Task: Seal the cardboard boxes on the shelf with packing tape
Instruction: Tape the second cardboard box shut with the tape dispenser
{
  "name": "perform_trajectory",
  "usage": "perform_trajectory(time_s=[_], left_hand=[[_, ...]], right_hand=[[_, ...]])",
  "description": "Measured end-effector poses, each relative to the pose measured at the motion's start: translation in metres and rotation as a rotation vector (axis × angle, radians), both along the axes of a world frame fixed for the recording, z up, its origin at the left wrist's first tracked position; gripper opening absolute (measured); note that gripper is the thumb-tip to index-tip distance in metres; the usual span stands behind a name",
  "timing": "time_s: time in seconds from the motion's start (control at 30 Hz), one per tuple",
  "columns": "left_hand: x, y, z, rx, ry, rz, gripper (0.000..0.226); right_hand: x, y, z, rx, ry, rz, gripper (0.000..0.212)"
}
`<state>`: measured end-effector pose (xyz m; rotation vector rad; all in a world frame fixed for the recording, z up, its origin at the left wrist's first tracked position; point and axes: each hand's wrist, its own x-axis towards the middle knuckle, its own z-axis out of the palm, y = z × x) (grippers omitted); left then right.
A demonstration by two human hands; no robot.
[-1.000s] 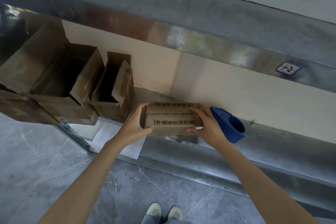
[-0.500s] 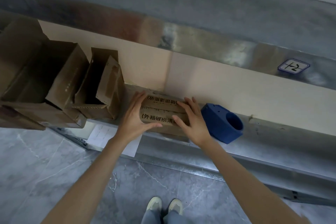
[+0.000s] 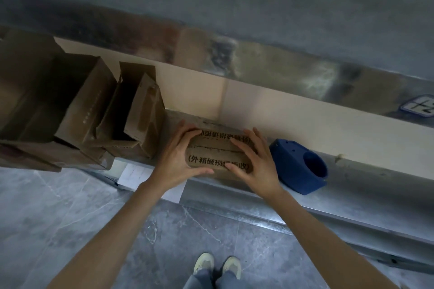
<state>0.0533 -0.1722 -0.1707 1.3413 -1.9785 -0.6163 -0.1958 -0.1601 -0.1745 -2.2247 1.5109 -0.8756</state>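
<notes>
Small box [image 3: 218,152] sits on the shelf [image 3: 352,185], flaps folded down; I see no tape on the seam. Left hand [image 3: 178,159] clasps its left end. Right hand [image 3: 256,166] presses flat, fingers spread. Blue tape dispenser [image 3: 298,164] lies untouched just beside. Open boxes [image 3: 70,110] further left remain unsealed. I judge sealing barely started.

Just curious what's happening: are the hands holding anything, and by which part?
The left hand grips the printed cardboard box by its left end; the right hand lies flat on the right side of its closed top.
</notes>
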Motion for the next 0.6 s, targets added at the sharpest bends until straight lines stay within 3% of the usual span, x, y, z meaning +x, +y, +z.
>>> perform_trajectory(time_s=[0.43, 0.6], left_hand=[[-0.008, -0.005, -0.009, -0.049, 0.167, -0.025, 0.088], [-0.002, 0.001, -0.006, 0.069, 0.099, -0.014, 0.097]], right_hand=[[0.002, -0.010, -0.006, 0.000, -0.057, 0.068, 0.061], [0.000, -0.005, 0.003, 0.082, 0.013, 0.073, 0.080]])
